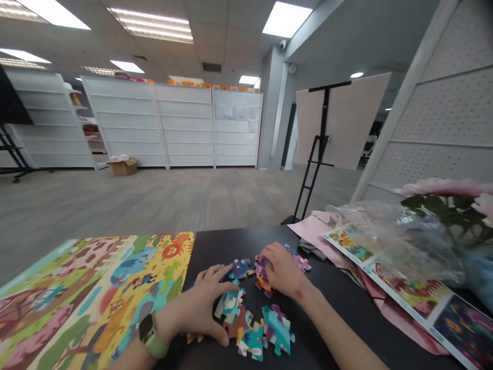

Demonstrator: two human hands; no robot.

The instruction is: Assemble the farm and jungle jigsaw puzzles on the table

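Observation:
Several jigsaw puzzle pieces lie on the black table between my hands. My left hand (204, 300) is spread, palm down, at the left of the loose pieces. Its fingertips reach a dark blue piece (242, 269), and its thumb rests beside a brown piece (238, 324). A teal and white piece (230, 304) shows between thumb and fingers. My right hand (283, 270) has its fingers curled down onto a purple and orange puzzle piece (263, 282); the fingertips are partly hidden. Nearest to me are teal pieces (278, 329) (252, 340). More pieces (301, 261) show behind my right hand.
A colourful animal puzzle picture (127, 288) covers the table's left side. On the right lie printed picture sheets (408, 288), pink paper (314, 228) and clear plastic wrapping (408, 241), beside flowers (450, 200). An easel board (342, 123) stands beyond the black table (215, 244).

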